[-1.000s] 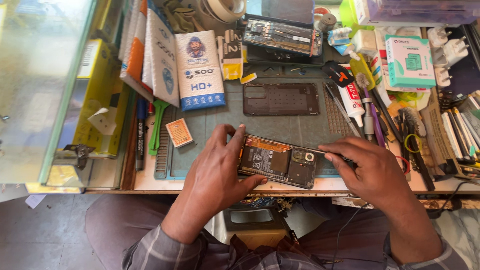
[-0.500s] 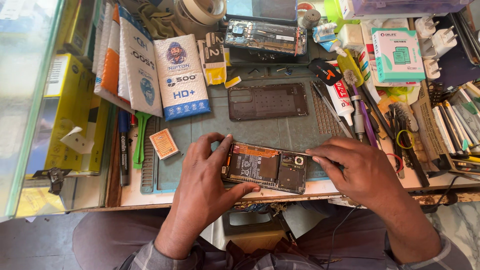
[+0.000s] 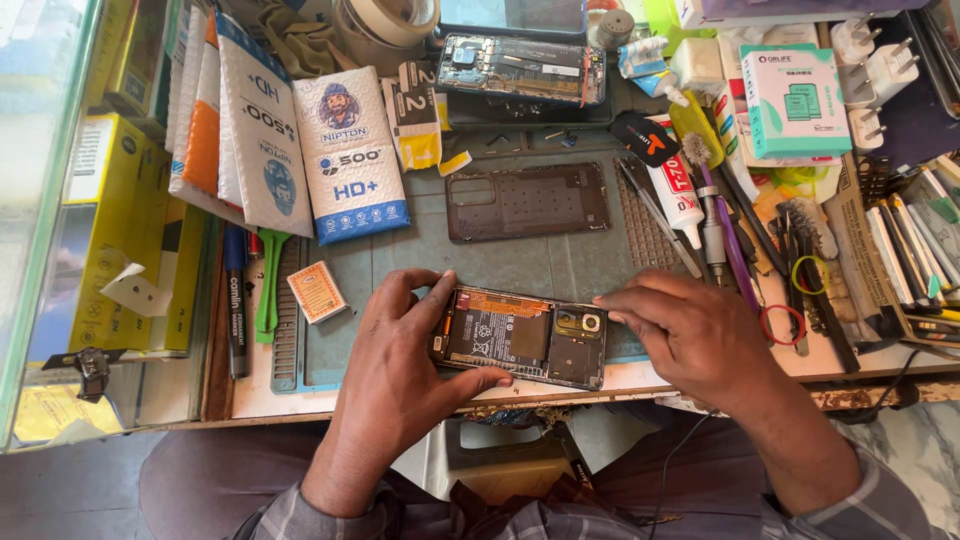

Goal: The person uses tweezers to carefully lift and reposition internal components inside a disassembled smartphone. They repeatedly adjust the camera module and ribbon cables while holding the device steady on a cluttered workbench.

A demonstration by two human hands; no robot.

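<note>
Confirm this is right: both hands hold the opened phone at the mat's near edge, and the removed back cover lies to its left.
Not quite. In the head view the back cover lies beyond the opened phone, farther from the person, not left. The left hand and right hand do hold it.

A small phone repair workshop is shown, arranged around a grey work mat [image 3: 420,270]. An opened phone [image 3: 520,337] is placed on its near edge, a detached back cover [image 3: 527,201] on its middle, and another opened phone [image 3: 522,69] behind it. Right of the mat, tweezers, brushes and a glue tube [image 3: 676,190] are crowded together. Left of it, packets of screen protectors [image 3: 350,155] are stacked.
</note>
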